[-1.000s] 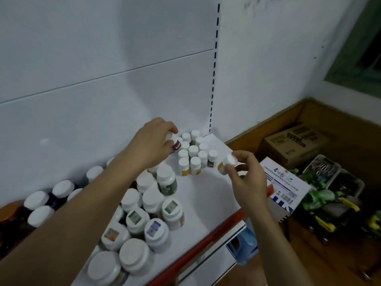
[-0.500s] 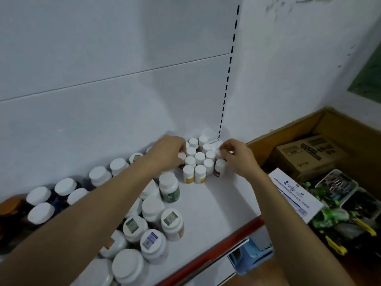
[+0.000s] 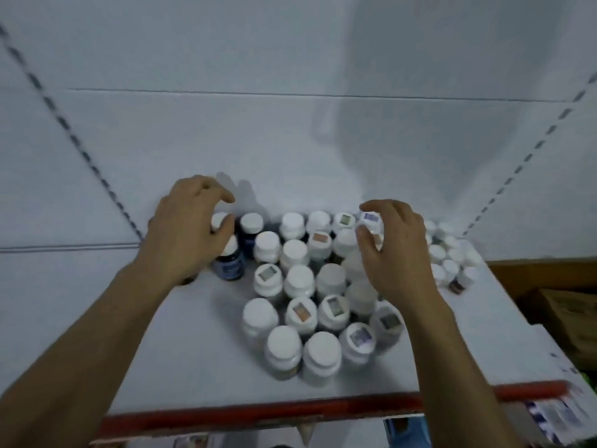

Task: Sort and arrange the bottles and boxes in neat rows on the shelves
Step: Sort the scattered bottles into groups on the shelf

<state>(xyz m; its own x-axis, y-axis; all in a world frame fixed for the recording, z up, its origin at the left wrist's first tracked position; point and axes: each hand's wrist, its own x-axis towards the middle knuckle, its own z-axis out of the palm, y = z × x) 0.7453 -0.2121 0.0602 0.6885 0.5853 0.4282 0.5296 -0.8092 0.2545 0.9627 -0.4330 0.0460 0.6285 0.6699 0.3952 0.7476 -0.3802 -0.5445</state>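
A cluster of several white-capped bottles (image 3: 300, 279) stands in the middle of the white shelf (image 3: 181, 350). My left hand (image 3: 190, 231) is curled over a white-capped bottle (image 3: 219, 219) at the cluster's back left, next to a dark blue bottle (image 3: 230, 266). My right hand (image 3: 394, 253) pinches the cap of a white bottle with a purple label (image 3: 371, 219) at the back right, between forefinger and thumb. A group of small white-capped bottles (image 3: 452, 253) stands in the shelf's right corner, partly hidden by my right hand.
The shelf has a red front edge (image 3: 290, 412) and a white back panel with slotted uprights (image 3: 80, 147) on both sides. A cardboard box (image 3: 568, 312) lies on the floor to the right. A blue-and-white carton (image 3: 549, 415) sticks out at the lower right.
The view has swung left. Both hands have left the small bottles in the right corner and now sit on the big bottle cluster, left at its back left, right at its back right.
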